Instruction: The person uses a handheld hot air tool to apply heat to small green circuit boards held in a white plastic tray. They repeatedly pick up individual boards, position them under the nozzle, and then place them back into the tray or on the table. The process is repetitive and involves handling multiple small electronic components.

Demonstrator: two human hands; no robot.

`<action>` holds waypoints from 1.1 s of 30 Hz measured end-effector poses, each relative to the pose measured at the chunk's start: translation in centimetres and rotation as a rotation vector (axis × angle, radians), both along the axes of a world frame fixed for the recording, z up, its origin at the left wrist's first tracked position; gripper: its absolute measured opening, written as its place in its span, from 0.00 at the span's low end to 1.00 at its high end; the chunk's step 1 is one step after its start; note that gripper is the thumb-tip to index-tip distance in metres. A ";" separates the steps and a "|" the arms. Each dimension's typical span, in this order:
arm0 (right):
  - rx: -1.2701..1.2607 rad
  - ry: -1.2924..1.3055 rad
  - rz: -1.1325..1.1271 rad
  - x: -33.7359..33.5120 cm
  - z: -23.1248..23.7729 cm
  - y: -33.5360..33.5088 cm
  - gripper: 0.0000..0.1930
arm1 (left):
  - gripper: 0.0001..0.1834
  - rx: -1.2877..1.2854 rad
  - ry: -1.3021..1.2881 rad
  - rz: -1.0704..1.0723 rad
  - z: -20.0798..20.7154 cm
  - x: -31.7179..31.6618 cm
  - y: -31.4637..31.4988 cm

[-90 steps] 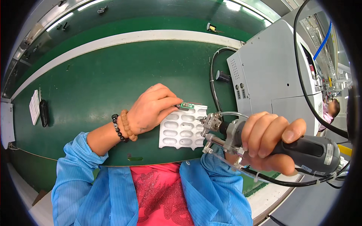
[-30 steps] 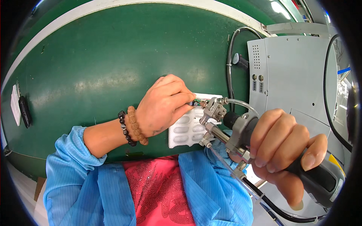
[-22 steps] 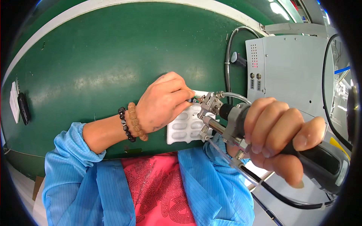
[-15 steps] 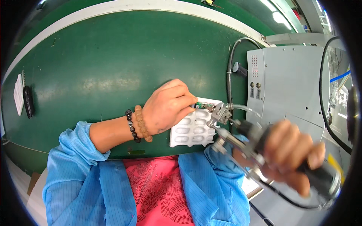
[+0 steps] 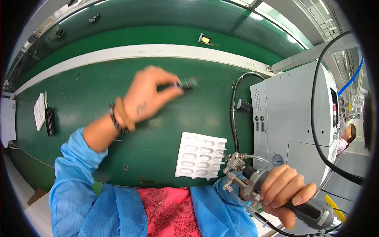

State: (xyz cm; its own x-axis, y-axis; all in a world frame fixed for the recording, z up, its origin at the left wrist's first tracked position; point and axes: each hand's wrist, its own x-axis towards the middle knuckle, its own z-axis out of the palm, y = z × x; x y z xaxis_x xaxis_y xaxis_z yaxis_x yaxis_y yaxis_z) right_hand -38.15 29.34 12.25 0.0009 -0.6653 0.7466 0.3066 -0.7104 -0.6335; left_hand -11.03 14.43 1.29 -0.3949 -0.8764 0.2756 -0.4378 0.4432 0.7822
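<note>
My left hand (image 5: 152, 94) is raised over the far middle of the green bench, its thumb and fingers pinching a small green circuit board (image 5: 188, 83) at one end. The board is blurred by motion. At the lower right, my right hand (image 5: 286, 191) wraps around the black handle of a power screwdriver (image 5: 256, 181). A metal head and a clear feed tube sit at the tool's front, which points toward the white moulded tray (image 5: 199, 156). Oval pockets cover that tray, and no board shows on it.
A grey machine box (image 5: 292, 118) with buttons and a gauge stands at right. Beside it runs a black cable (image 5: 233, 114) near a dark cylinder (image 5: 244, 105). A black pouch (image 5: 50, 121) and white tray (image 5: 39, 112) lie at far left. Another person (image 5: 347, 136) appears at the right edge.
My left hand has lifted the circuit board off the white tray and carried it left and away from me. The screwdriver has been drawn back from the board. The head view has shifted upward.
</note>
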 end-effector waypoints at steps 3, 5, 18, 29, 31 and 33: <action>0.001 0.025 -0.017 0.1 0.2 0.2 0.22 | 0.17 -0.105 -0.194 0.251 -1.1 1.1 -8.1; -0.010 0.011 -0.023 0.2 0.2 0.1 0.22 | 0.19 -0.340 -0.350 0.360 -2.7 1.2 -12.9; 0.034 -0.023 0.076 -0.7 0.4 -0.2 0.17 | 0.16 -0.284 -0.387 0.032 -5.7 -8.0 -20.0; 0.037 -0.005 0.099 -1.0 0.2 0.3 0.18 | 0.13 -0.006 0.106 -0.248 -0.1 -4.8 3.6; 0.045 0.000 0.120 -0.8 0.3 0.4 0.19 | 0.13 0.007 0.121 -0.251 -0.6 -4.5 6.3; 0.044 -0.007 0.120 -0.7 0.4 0.4 0.20 | 0.13 0.007 0.136 -0.234 -0.8 -4.8 8.0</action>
State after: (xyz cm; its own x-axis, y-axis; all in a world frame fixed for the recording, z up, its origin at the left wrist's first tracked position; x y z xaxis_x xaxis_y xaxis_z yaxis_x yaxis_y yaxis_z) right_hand -38.87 29.77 12.61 0.0777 -0.6927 0.7170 0.3925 -0.6398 -0.6607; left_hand -15.79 22.46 0.52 -0.5468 -0.7678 0.3339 -0.2145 0.5140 0.8305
